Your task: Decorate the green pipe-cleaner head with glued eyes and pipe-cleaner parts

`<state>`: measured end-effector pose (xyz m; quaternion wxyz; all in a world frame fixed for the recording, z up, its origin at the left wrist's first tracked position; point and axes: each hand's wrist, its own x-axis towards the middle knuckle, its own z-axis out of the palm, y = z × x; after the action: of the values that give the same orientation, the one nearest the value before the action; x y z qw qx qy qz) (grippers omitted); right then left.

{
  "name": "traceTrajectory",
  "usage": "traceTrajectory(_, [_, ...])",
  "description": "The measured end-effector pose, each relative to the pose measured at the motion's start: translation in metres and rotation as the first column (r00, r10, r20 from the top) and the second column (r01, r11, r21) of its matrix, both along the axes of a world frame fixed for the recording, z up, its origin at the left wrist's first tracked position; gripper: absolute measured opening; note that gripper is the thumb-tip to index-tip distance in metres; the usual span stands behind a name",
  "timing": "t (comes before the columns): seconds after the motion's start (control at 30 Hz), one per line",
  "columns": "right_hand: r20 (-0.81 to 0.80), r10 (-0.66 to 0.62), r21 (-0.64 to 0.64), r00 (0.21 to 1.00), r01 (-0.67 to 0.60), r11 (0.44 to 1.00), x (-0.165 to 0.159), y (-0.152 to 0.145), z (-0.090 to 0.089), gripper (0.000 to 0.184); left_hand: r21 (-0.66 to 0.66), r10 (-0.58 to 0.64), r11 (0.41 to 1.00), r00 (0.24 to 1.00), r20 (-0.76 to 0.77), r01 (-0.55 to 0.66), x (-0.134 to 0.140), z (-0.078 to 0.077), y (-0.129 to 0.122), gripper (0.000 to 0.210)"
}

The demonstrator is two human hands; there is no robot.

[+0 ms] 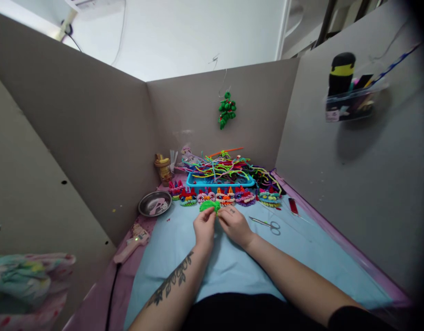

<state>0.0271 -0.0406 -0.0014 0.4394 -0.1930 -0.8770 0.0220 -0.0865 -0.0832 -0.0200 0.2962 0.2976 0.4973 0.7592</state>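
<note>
Between my hands is a bright green fuzzy piece (209, 205), which looks like bent pipe cleaners. My left hand (205, 225) pinches it from below with thumb and fingers. On its right side my right hand (234, 225) is closed, fingertips together at the edge of the green piece; a ring shows on one finger. Just beyond my hands stands a row of colourful pipe-cleaner figures, among them an orange one (225, 196) and a teal and yellow one (269, 198). Small scissors (267, 224) lie to the right of my right hand.
Behind the figures, a blue tray (220, 184) overflows with loose pipe cleaners. On the left are a metal bowl (155, 204) with small pieces and a pink corded glue gun (132, 247). A red-handled tool (293, 206) lies right. Grey panels surround the table; a bin (351, 105) hangs right.
</note>
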Motion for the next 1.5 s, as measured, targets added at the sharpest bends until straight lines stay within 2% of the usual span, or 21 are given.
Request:
traceTrajectory(0.17, [0.030, -0.049, -0.013, 0.998, 0.050, 0.999, -0.0019, -0.0007, 0.0000, 0.014, -0.006, -0.021, 1.000, 0.999, 0.043, 0.021, -0.0004, -0.0009, 0.0009, 0.026])
traceTrajectory(0.43, [-0.014, -0.025, -0.052, 1.000, 0.025, 0.998, -0.0053, -0.0002, -0.0028, 0.017, -0.004, -0.057, 0.998, 0.991, 0.120, 0.058, 0.0010, 0.0030, -0.0013, 0.030])
traceTrajectory(0.67, [-0.105, -0.012, -0.231, 0.994, -0.012, 0.973, -0.0063, 0.0038, -0.0051, 0.013, -0.023, -0.045, 0.999, 0.995, 0.093, 0.047, -0.0014, 0.0007, 0.0002, 0.032])
traceTrajectory(0.83, [-0.135, -0.040, -0.303, 0.990, -0.003, 0.953, -0.0080, 0.0048, -0.0085, 0.014, -0.024, -0.047, 0.999, 0.997, 0.063, 0.048, -0.0015, 0.0012, -0.0006, 0.030])
traceTrajectory(1.07, [-0.160, -0.084, -0.347, 0.984, 0.024, 0.938, -0.0077, 0.0007, -0.0059, 0.015, -0.029, -0.049, 0.998, 0.997, 0.054, 0.051, -0.0015, 0.0021, -0.0007, 0.029])
traceTrajectory(1.3, [-0.168, -0.090, -0.375, 0.982, 0.021, 0.927, -0.0063, 0.0006, -0.0033, 0.015, -0.043, -0.043, 0.998, 0.999, -0.033, 0.041, -0.0013, 0.0010, -0.0005, 0.026])
traceTrajectory(1.5, [-0.140, -0.114, -0.343, 0.983, 0.060, 0.938, -0.0069, -0.0014, -0.0018, 0.013, -0.045, -0.064, 0.997, 0.998, -0.006, 0.063, -0.0015, 0.0011, -0.0007, 0.028])
